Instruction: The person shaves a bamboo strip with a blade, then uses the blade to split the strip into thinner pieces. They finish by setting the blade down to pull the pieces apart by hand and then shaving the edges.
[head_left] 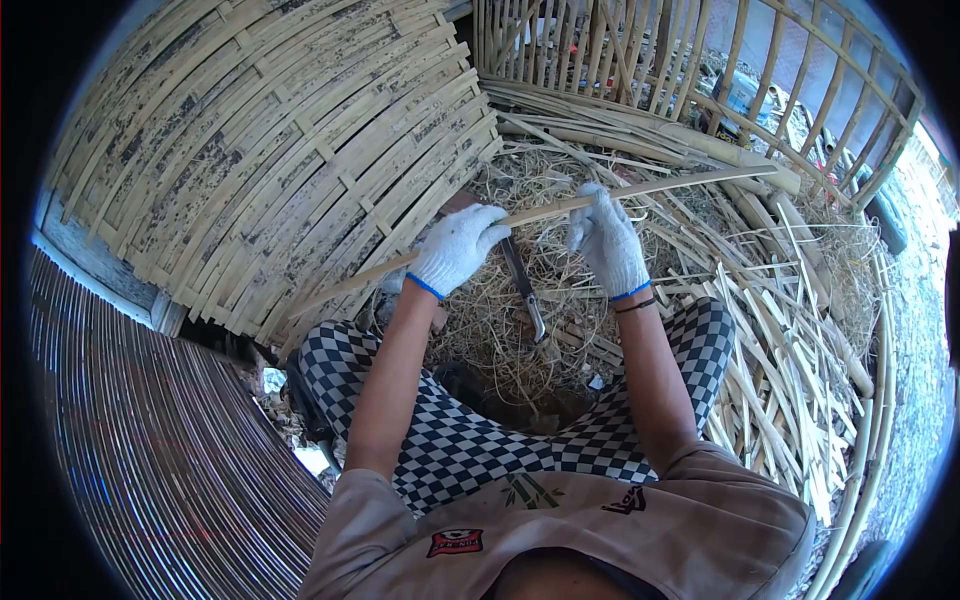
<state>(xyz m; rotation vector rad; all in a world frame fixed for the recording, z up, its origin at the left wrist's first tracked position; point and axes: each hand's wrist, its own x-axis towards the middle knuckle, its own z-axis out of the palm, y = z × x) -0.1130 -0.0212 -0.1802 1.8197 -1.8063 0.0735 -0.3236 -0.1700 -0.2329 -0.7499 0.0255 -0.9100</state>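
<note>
A long thin bamboo strip [690,182] runs across in front of me, its right end higher than its left. My left hand [458,248], in a white knit glove with a blue cuff, is closed around it. Farther right, my right hand [607,240] wears a matching glove and grips the same strip between thumb and fingers. Below and between the hands lies a knife [527,290] with a dark blade and a curved handle, on a heap of bamboo shavings [480,345].
A woven bamboo panel [290,140] stands at the upper left, above a corrugated sheet [150,430]. Many split bamboo strips [770,370] are piled at my right. Bamboo poles [690,140] lie along the back, before a slatted bamboo fence [640,60].
</note>
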